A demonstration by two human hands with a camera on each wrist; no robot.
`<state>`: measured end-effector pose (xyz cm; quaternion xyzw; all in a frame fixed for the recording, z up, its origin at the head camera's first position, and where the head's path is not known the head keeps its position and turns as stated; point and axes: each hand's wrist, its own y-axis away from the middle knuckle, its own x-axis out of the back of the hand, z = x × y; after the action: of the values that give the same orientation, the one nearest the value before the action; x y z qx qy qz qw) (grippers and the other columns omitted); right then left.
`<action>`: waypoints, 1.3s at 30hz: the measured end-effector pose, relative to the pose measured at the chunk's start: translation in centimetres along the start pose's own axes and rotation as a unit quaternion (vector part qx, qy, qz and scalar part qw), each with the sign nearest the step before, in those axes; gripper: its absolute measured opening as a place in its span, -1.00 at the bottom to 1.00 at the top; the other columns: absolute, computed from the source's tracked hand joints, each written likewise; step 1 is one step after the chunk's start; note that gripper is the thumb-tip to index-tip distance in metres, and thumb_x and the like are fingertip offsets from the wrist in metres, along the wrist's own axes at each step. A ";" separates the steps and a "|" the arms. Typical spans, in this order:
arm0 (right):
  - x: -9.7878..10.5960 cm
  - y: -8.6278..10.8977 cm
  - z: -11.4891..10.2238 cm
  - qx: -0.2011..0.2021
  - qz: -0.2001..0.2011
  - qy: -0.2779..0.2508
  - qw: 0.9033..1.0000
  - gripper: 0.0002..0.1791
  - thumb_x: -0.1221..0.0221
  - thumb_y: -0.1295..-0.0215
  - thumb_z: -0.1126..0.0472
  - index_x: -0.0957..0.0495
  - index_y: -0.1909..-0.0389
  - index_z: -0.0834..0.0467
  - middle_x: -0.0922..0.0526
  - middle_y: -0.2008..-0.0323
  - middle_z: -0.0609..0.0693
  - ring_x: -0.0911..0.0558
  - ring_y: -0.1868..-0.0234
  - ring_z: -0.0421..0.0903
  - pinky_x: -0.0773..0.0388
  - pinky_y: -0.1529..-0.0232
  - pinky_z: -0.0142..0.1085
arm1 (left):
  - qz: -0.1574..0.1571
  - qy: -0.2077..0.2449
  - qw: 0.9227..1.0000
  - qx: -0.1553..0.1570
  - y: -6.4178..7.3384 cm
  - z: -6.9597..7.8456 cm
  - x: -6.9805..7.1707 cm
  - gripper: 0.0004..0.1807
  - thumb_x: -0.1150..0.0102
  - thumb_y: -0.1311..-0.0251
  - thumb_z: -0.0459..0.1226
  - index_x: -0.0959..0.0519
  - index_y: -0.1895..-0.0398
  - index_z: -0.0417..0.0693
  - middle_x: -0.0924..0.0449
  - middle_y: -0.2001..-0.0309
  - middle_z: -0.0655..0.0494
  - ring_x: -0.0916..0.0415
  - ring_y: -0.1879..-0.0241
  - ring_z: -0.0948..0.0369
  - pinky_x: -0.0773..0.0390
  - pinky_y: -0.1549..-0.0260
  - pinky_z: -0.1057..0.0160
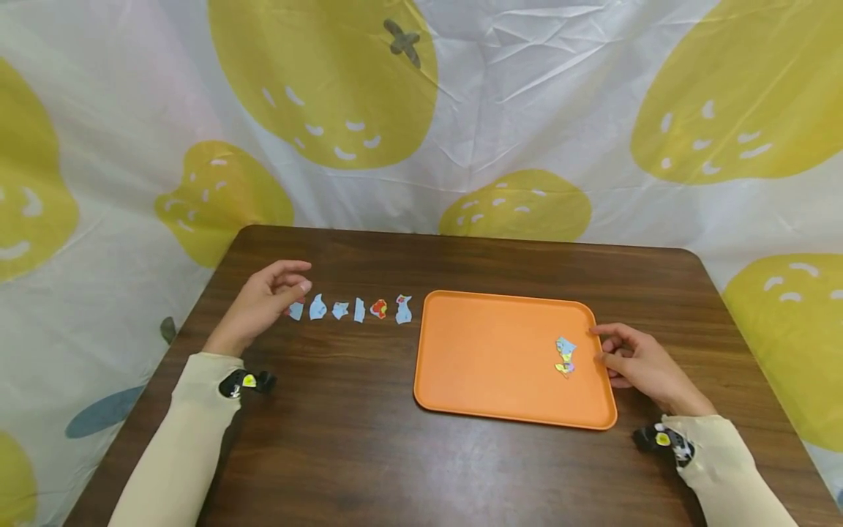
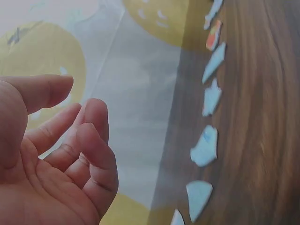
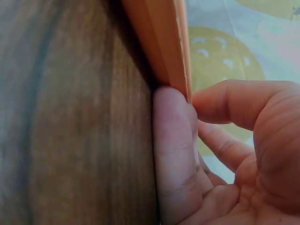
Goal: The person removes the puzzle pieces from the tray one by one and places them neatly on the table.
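Observation:
My left hand [image 1: 265, 301] hovers over the left end of a row of small, flat, irregular pieces, overlapping the leftmost in the head view. Its fingers are loosely bent with nothing between them. Most pieces are light blue, like the one [image 2: 204, 146] in the left wrist view; a red one [image 1: 378, 309] lies among them. My right hand [image 1: 648, 372] holds the right edge of an orange tray [image 1: 500, 359], thumb at the rim and fingers against the outer wall. On the tray, near that hand, lies a small cluster of blue, yellow and purple pieces [image 1: 565, 356].
Everything rests on a dark brown wooden table [image 1: 369, 454]. A white cloth [image 1: 500, 88] with yellow fruit shapes hangs behind the table and along its sides. The tray stands to the right of the row of pieces.

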<state>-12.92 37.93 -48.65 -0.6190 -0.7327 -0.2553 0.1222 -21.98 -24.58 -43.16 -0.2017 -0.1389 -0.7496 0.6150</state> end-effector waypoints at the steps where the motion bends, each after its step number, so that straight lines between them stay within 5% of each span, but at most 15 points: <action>1: 0.0 0.0 0.0 0.002 0.000 0.000 1.000 -0.40 -0.26 -0.49 0.29 -0.35 -0.48 0.27 -0.43 0.06 0.20 -0.63 0.35 -0.15 -0.79 0.31 -0.19 | 0.000 0.000 1.000 -0.004 0.0 0.2 -0.2 -0.52 -0.24 -0.52 -0.15 -0.49 -0.41 -0.08 -0.69 0.08 0.21 -0.70 0.15 0.24 -0.65 0.30 0.25; 7: 0.0 -0.1 -0.1 0.005 0.001 0.002 1.000 -0.40 -0.25 -0.49 0.29 -0.36 -0.48 0.27 -0.44 0.06 0.18 -0.64 0.35 -0.15 -0.79 0.32 -0.19 | -0.007 0.020 0.999 -0.026 -0.5 1.6 -1.5 -0.54 -0.24 -0.51 -0.19 -0.51 -0.38 -0.11 -0.69 0.12 0.22 -0.67 0.22 0.27 -0.61 0.36 0.32; 14: 0.2 -0.2 -0.1 0.002 0.001 0.004 1.000 -0.40 -0.24 -0.50 0.30 -0.35 -0.49 0.27 -0.43 0.05 0.20 -0.64 0.34 -0.14 -0.79 0.31 -0.19 | -0.026 0.048 0.998 -0.041 -1.2 3.3 -3.5 -0.55 -0.26 -0.50 -0.21 -0.51 -0.37 -0.12 -0.67 -0.02 -0.18 -0.71 0.16 0.16 -0.60 0.35 0.33; 30: 0.1 -0.3 0.1 0.006 -0.001 0.002 1.000 -0.38 -0.23 -0.51 0.31 -0.32 -0.52 0.28 -0.44 0.04 0.18 -0.63 0.35 -0.16 -0.78 0.33 -0.21 | -0.071 0.125 0.986 -0.083 -2.7 7.7 -9.9 -0.59 -0.27 -0.48 -0.28 -0.55 -0.33 -0.08 -0.64 0.00 -0.06 -0.68 0.11 0.18 -0.65 0.17 0.33; 39: -0.1 -0.2 -0.2 0.004 0.002 0.001 1.000 -0.40 -0.24 -0.50 0.31 -0.35 -0.49 0.27 -0.42 0.06 0.18 -0.63 0.35 -0.16 -0.79 0.31 -0.18 | -0.102 0.142 0.980 -0.099 -3.3 9.8 -13.9 -0.62 -0.26 -0.49 -0.25 -0.57 -0.31 -0.04 -0.68 -0.01 -0.05 -0.63 0.23 0.24 -0.54 0.35 0.32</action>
<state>-13.11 37.69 -48.54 -0.6196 -0.7325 -0.2527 0.1255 -21.71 -7.37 -40.99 -0.1379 0.0049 -0.8392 0.5260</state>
